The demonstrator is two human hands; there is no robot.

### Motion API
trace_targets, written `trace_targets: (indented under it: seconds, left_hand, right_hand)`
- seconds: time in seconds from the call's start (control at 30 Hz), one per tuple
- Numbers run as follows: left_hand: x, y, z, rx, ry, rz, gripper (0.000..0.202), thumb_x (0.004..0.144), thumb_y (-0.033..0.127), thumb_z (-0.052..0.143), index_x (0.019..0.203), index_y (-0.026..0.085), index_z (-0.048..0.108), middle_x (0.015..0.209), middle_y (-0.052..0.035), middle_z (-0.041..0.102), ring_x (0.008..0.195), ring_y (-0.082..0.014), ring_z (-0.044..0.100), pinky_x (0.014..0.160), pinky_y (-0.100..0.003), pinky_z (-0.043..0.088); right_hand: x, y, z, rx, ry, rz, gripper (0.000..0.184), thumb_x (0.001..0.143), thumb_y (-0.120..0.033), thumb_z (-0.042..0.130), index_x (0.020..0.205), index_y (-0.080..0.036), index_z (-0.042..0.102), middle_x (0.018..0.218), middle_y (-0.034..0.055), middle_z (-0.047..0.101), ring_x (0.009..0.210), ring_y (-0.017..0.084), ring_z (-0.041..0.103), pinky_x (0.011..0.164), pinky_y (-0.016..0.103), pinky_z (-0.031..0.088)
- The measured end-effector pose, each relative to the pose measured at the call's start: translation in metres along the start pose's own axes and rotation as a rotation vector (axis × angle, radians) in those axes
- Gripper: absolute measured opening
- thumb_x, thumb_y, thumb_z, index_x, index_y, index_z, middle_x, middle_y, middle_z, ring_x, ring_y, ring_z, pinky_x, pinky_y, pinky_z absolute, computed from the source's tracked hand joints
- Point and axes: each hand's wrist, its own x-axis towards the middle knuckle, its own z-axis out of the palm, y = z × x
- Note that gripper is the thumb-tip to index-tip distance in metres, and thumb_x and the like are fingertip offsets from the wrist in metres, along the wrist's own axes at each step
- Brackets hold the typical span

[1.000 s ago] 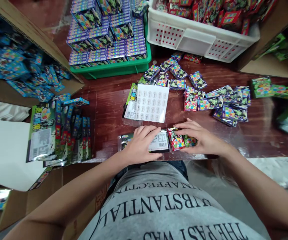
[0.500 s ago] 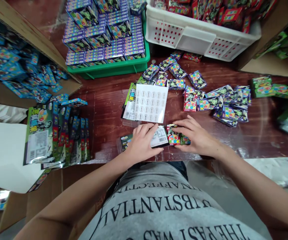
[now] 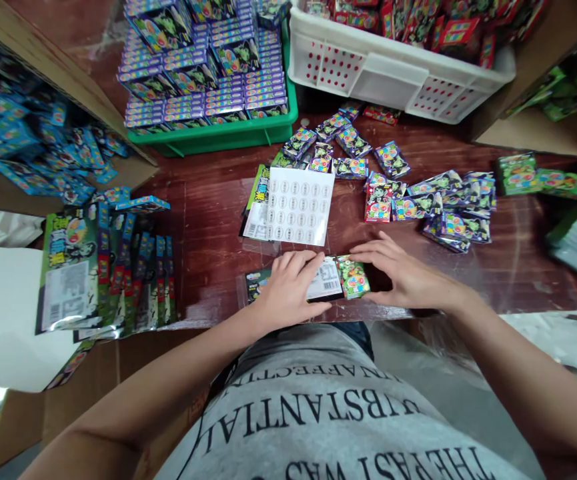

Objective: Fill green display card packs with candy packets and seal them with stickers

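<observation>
A flat clear packet (image 3: 326, 281) with a white barcode label lies at the near edge of the dark wooden table (image 3: 208, 220). My left hand (image 3: 288, 287) presses down on it with curled fingers. A small green box (image 3: 353, 279) sticks out of the packet's right end. My right hand (image 3: 401, 275) cups that box, fingers against its right side. A white sheet of round stickers (image 3: 298, 205) lies just beyond both hands.
Loose small boxes (image 3: 418, 200) are scattered behind my right hand. A green tray (image 3: 228, 133) of stacked purple boxes and a white crate (image 3: 393, 70) of red boxes stand at the back. Filled packets (image 3: 108, 267) lean at the left. Green boxes (image 3: 543, 175) lie far right.
The red box that showed between my hands has gone into the packet; only the green one shows. My right hand has pushed left toward the packet. My left hand has held still.
</observation>
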Motion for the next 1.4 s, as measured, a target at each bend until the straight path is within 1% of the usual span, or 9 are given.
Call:
trace_targets:
  seconds: [0.23, 0.37, 0.47, 0.73, 0.93, 1.07, 1.17, 1.27, 1.4]
  left_hand:
    - [-0.003, -0.001, -0.010, -0.067, 0.014, 0.042, 0.095, 0.077, 0.049, 0.077, 0.156, 0.025, 0.030, 0.146, -0.0119, 0.046, 0.132, -0.0339, 0.041, 0.113, -0.051, 0.034]
    - [-0.007, -0.001, -0.016, -0.057, 0.095, -0.023, 0.094, 0.078, 0.049, 0.077, 0.156, 0.027, 0.030, 0.145, -0.0102, 0.046, 0.131, -0.0321, 0.042, 0.115, -0.051, 0.032]
    - [-0.007, 0.001, -0.018, -0.053, 0.139, -0.061, 0.094, 0.076, 0.051, 0.079, 0.154, 0.025, 0.033, 0.144, -0.0103, 0.046, 0.131, -0.0314, 0.043, 0.114, -0.049, 0.033]
    - [-0.005, 0.000, -0.021, -0.037, 0.181, -0.053, 0.094, 0.074, 0.046, 0.081, 0.153, 0.027, 0.034, 0.141, -0.0117, 0.049, 0.130, -0.0337, 0.045, 0.110, -0.050, 0.037]
    - [0.006, 0.010, -0.016, -0.044, 0.247, -0.223, 0.099, 0.074, 0.049, 0.079, 0.155, 0.027, 0.027, 0.141, -0.0134, 0.045, 0.131, -0.0345, 0.047, 0.108, -0.053, 0.039]
    - [0.020, 0.012, -0.018, -0.071, 0.262, -0.301, 0.105, 0.071, 0.049, 0.082, 0.156, 0.022, 0.025, 0.142, -0.0163, 0.043, 0.135, -0.0372, 0.043, 0.109, -0.057, 0.040]
    - [0.029, 0.005, -0.023, -0.269, 0.273, -0.316, 0.096, 0.076, 0.052, 0.079, 0.155, 0.022, 0.031, 0.146, -0.0169, 0.045, 0.136, -0.0372, 0.045, 0.111, -0.060, 0.039]
    - [0.035, -0.007, -0.030, -0.681, 0.237, -0.282, 0.050, 0.095, 0.044, 0.058, 0.141, 0.024, 0.053, 0.138, -0.0109, 0.061, 0.126, -0.0287, 0.058, 0.108, -0.054, 0.047]
    - [0.042, -0.017, -0.037, -1.081, 0.261, -0.353, 0.033, 0.094, 0.037, 0.059, 0.121, 0.020, 0.067, 0.124, -0.0073, 0.071, 0.110, -0.0234, 0.067, 0.102, -0.047, 0.052]
  right_hand:
    - [0.018, -0.003, -0.017, 0.109, -0.022, -0.079, 0.073, 0.083, -0.043, 0.077, 0.148, -0.034, 0.046, 0.146, 0.0045, 0.056, 0.135, 0.028, 0.054, 0.124, 0.062, 0.019]
    - [0.018, -0.011, -0.031, 0.003, 0.179, 0.034, 0.066, 0.085, -0.042, 0.074, 0.145, -0.029, 0.049, 0.144, 0.0099, 0.054, 0.135, 0.032, 0.050, 0.116, 0.055, 0.041]
    - [0.022, -0.022, -0.025, -0.070, 0.285, 0.061, 0.065, 0.085, -0.043, 0.075, 0.142, -0.025, 0.050, 0.139, 0.0140, 0.052, 0.133, 0.034, 0.050, 0.112, 0.056, 0.045]
    - [0.030, -0.028, -0.021, 0.006, 0.071, -0.037, 0.069, 0.088, -0.041, 0.073, 0.148, -0.028, 0.044, 0.149, 0.0107, 0.051, 0.139, 0.031, 0.049, 0.121, 0.060, 0.031]
    - [0.052, -0.018, -0.025, 0.061, 0.041, -0.078, 0.068, 0.095, -0.030, 0.063, 0.157, -0.030, 0.033, 0.165, 0.0080, 0.031, 0.149, 0.026, 0.036, 0.119, 0.054, 0.039]
    - [0.076, -0.003, -0.044, -0.050, -0.040, -0.128, 0.074, 0.088, -0.019, 0.067, 0.155, -0.030, 0.038, 0.163, 0.0054, 0.036, 0.147, 0.027, 0.040, 0.121, 0.052, 0.037]
    - [0.089, 0.002, -0.065, -0.110, -0.120, -0.171, 0.073, 0.084, -0.017, 0.069, 0.152, -0.028, 0.044, 0.161, 0.0059, 0.040, 0.144, 0.028, 0.044, 0.119, 0.050, 0.040]
    - [0.097, -0.003, -0.079, -0.131, -0.217, -0.213, 0.073, 0.085, -0.017, 0.067, 0.153, -0.028, 0.044, 0.162, 0.0047, 0.039, 0.143, 0.026, 0.045, 0.118, 0.047, 0.041]
    - [0.104, -0.012, -0.078, -0.050, -0.226, -0.205, 0.074, 0.089, -0.016, 0.060, 0.157, -0.032, 0.035, 0.164, 0.0012, 0.035, 0.144, 0.024, 0.045, 0.117, 0.043, 0.044]
